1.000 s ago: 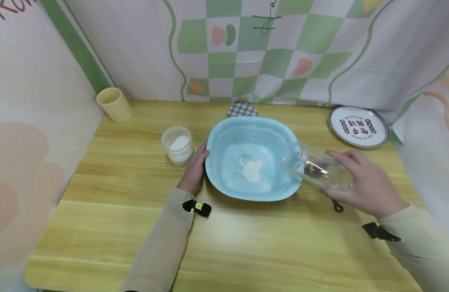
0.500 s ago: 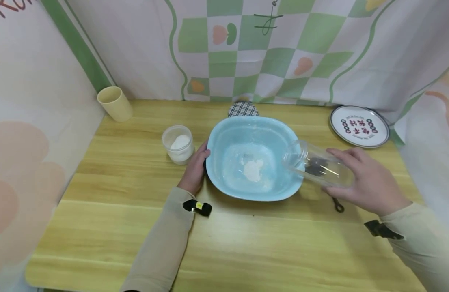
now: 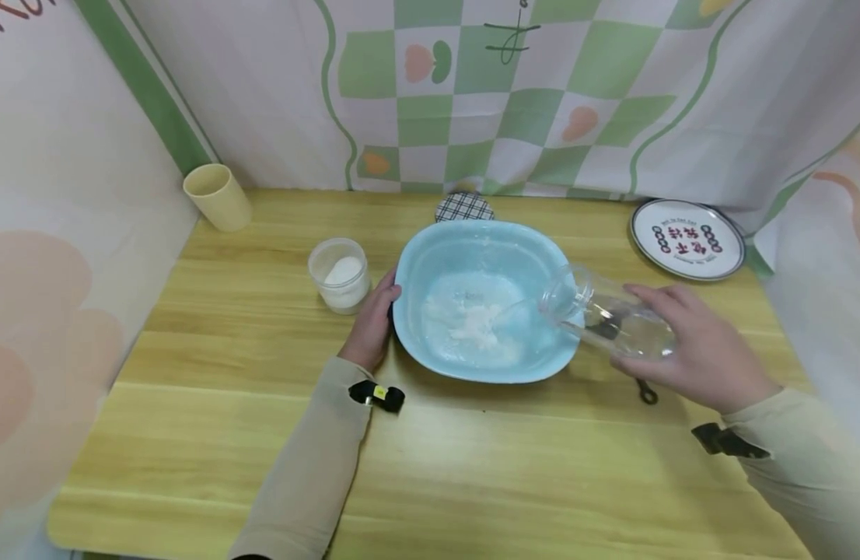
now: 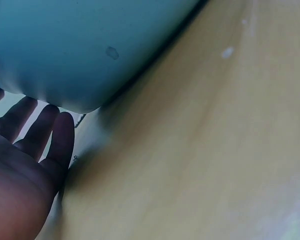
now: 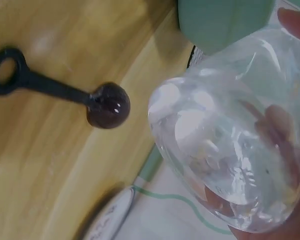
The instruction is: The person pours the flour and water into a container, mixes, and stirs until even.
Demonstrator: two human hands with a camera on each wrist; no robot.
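Bottle (image 3: 626,328), long axis aslant, mouth leftward over basin (image 3: 486,239) — right fingers (image 3: 658,300) gripping it, left fingers (image 4: 63,136) straight against basin.

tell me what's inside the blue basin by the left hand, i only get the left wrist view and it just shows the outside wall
Observer: The head view shows a white, powdery-looking patch on the bottom of the blue basin.
Operator: ok and what's the right hand doing
Observer: The right hand holds a clear bottle tilted, its mouth over the right side of the basin.
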